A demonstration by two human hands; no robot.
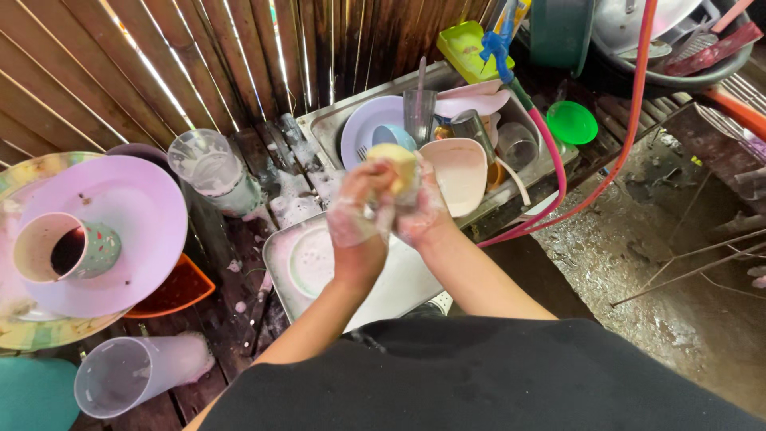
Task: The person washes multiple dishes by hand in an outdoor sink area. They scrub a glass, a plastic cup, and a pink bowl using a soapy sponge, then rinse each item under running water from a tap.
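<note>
Both hands are lathered with soap suds and held together above a metal tray (407,287). My left hand (357,214) and my right hand (424,209) close around a yellow sponge (396,164) that sticks up between the fingers. Foam hides whether a small item is also in the grip. A white plate with a green rim (309,262) lies in the tray just below my left wrist.
Behind the hands, a metal sink tray (335,120) holds a lilac plate (363,128), blue cup (392,136), clear glass (419,113), pink bowl (461,174) and metal cups (517,144). A pink hose (558,185) runs right. A clear pitcher (211,169), pink plate (136,215), cup (68,251) and tumbler (136,375) sit left.
</note>
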